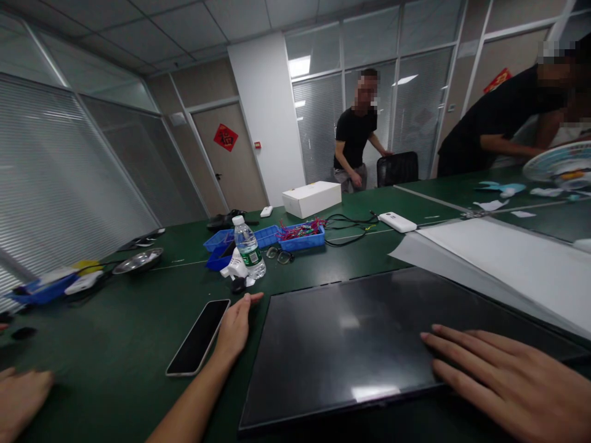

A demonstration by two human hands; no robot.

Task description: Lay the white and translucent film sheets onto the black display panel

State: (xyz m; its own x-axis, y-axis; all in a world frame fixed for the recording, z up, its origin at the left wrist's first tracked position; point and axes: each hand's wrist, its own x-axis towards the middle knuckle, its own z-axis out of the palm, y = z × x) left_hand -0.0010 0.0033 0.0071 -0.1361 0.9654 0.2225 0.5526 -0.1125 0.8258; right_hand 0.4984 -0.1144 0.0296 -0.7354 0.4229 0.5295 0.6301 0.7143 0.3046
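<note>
A flat black screen panel (351, 332) with a glossy surface lies on the green table in front of me. My right hand (503, 375) is over its right part, fingers stretched out and holding nothing; whether they touch the surface I cannot tell. Beside the panel's upper left corner is my left hand (234, 329), with a finger pointing toward that corner and nothing seen in its grasp. Just left of that hand lies a phone (198, 339) with a dark screen and a light edge.
A water bottle (249, 249), glasses (280, 255) and blue trays (302, 241) stand beyond. White sheets (512, 258) lie at right, a white box (312, 199) farther back. Another hand (23, 397) shows at left. Two people (355, 132) are across the table, one bending over a basket (561, 163).
</note>
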